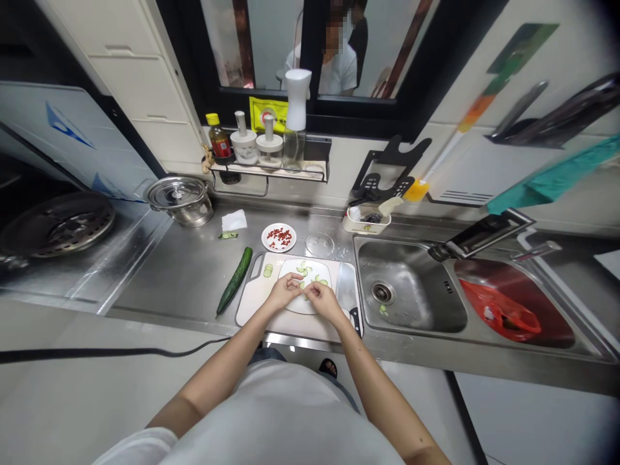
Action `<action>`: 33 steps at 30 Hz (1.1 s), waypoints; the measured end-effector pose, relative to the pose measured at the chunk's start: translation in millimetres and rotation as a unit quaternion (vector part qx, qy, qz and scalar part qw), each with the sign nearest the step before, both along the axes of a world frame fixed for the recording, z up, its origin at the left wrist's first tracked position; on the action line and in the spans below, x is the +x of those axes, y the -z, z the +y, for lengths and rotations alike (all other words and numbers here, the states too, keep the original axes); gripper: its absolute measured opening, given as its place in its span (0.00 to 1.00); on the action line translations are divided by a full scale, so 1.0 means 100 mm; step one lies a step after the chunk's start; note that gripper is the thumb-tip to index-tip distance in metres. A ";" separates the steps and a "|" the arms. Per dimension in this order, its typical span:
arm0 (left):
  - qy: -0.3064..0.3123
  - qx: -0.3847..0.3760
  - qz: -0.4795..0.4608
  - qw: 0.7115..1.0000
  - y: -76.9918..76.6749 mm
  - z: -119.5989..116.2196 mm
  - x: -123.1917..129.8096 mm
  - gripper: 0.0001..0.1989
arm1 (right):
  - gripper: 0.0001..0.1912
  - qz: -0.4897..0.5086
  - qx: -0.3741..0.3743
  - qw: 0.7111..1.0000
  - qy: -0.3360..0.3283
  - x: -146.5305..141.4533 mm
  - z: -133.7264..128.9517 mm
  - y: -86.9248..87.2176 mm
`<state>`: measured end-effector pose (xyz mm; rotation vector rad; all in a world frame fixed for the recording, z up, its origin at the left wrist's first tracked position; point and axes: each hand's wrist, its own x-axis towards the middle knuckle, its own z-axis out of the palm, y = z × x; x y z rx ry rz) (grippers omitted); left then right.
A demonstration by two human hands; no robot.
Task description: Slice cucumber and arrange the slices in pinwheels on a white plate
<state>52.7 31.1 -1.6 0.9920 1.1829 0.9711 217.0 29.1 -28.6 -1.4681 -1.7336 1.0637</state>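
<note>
My left hand and my right hand meet above a white square plate, fingertips pinched around a thin cucumber slice that they partly hide. Several pale green cucumber slices lie curved on the plate. The plate rests on a light cutting board. On the board's left part sits a small stack of cucumber slices; along its right side lies a cleaver with a black handle. A whole cucumber is on the steel counter, left of the board.
Behind the board stands a small white plate of red bits. A lidded steel pot, a white paper and cucumber scraps are farther left. The sink with its faucet is right; a red bag lies in the second basin.
</note>
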 end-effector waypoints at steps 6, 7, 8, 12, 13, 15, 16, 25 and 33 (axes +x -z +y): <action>0.017 0.004 0.022 1.000 0.11 0.04 -0.02 0.16 | 0.07 0.006 -0.031 0.999 -0.001 0.00 0.04 0.09; 0.022 0.003 0.025 0.999 0.13 0.05 -0.03 0.16 | 0.07 0.005 -0.036 0.999 -0.001 0.00 0.04 0.09; 0.027 0.001 0.026 0.999 0.14 0.06 -0.04 0.16 | 0.07 0.005 -0.041 0.999 0.000 -0.01 0.04 0.10; 0.054 0.004 0.046 0.997 0.19 0.09 -0.07 0.16 | 0.07 -0.006 -0.068 0.998 0.008 -0.03 0.05 0.09; 0.063 0.008 0.064 0.996 0.20 0.09 -0.07 0.14 | 0.08 -0.011 -0.080 0.997 0.005 -0.03 0.04 0.08; 0.084 0.017 0.111 0.990 0.23 0.09 -0.09 0.12 | 0.09 -0.028 -0.109 0.994 -0.008 -0.04 0.03 0.06; 0.094 0.022 0.137 0.986 0.25 0.08 -0.09 0.11 | 0.10 -0.041 -0.121 0.992 -0.014 -0.05 0.01 0.05; 0.138 0.051 0.335 0.931 0.29 0.04 -0.08 0.13 | 0.11 -0.208 -0.104 0.972 -0.039 -0.15 -0.08 -0.11; 0.159 0.089 0.447 0.876 0.21 -0.02 -0.01 0.15 | 0.12 -0.320 -0.085 0.942 -0.057 -0.22 -0.17 -0.22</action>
